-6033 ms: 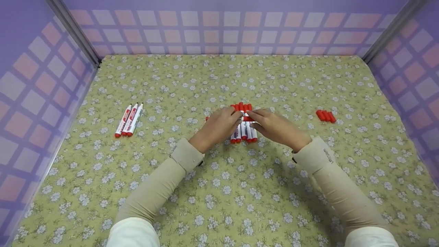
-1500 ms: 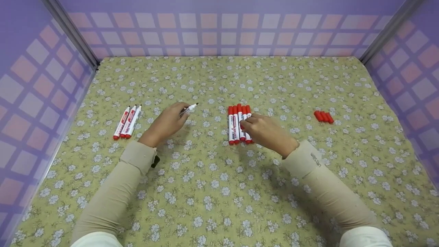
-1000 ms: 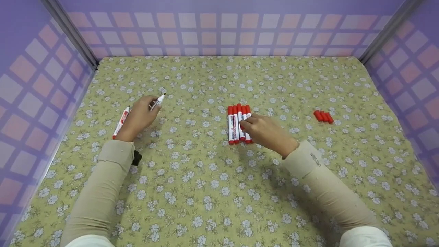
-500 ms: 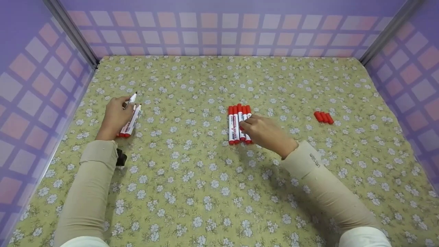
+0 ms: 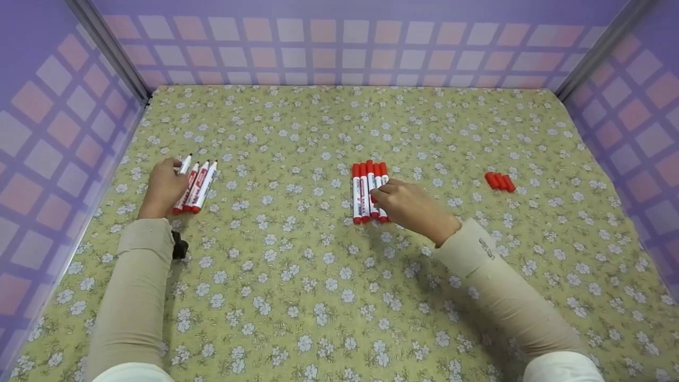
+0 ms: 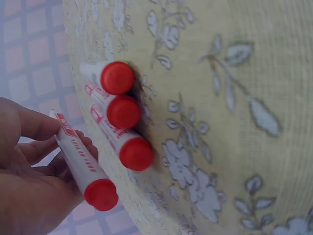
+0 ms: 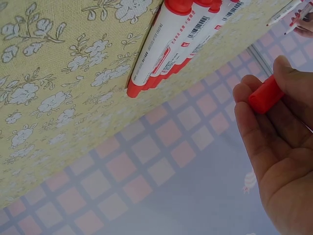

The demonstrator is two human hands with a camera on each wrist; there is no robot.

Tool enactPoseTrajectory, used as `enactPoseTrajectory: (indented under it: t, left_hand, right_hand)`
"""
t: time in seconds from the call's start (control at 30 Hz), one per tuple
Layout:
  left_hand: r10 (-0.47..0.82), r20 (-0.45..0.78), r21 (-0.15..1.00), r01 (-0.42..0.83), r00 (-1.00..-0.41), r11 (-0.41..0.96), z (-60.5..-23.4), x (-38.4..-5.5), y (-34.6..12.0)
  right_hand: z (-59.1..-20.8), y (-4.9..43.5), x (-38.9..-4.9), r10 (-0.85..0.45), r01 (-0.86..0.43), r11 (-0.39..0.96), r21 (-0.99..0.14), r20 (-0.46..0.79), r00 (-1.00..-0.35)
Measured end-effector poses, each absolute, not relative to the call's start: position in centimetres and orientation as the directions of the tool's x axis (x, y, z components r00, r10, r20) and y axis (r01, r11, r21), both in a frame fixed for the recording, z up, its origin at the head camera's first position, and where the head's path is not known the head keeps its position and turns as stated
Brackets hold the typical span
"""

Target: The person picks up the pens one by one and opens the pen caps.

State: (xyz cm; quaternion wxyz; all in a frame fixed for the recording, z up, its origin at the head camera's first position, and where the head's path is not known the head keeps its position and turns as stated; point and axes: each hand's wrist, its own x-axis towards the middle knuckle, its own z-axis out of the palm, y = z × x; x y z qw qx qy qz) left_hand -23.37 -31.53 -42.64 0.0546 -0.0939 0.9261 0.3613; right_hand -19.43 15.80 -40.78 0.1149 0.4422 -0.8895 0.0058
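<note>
My left hand pinches an uncapped marker, white with a red end, between thumb and fingers. It is just left of a row of three uncapped markers lying side by side on the cloth; in the left wrist view the held marker sits apart from the row. A red marker cap is pinched between the thumb and fingertips of my right hand. That hand hovers over the right side of a row of several capped markers at the table's middle, hiding part of it.
Three loose red caps lie together on the right of the flowered tablecloth. Purple checked panels close off the back and both sides, joined by grey corner posts.
My left hand has carried the uncapped marker leftward from the middle, over the three uncapped markers, to their left side, lowering it. Since moving apart from the left, the right hand has stayed put.
</note>
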Motion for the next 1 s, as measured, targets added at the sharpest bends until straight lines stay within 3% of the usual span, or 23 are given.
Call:
enactPoseTrajectory:
  t: [0.6, 1.0]
  left_hand:
    - [-0.208, -0.236, 0.613, -0.311, -0.949, 0.726, -43.7, -23.0, -32.3]
    - [-0.224, -0.197, 0.587, -0.298, -0.954, 0.752, -43.9, -23.1, -32.3]
  right_hand:
    - [-41.2, 16.0, -19.5, -0.788, -0.801, 0.596, 0.059, 0.233, -0.569]
    - [-41.2, 16.2, -19.4, -0.789, -0.798, 0.599, 0.065, 0.219, -0.574]
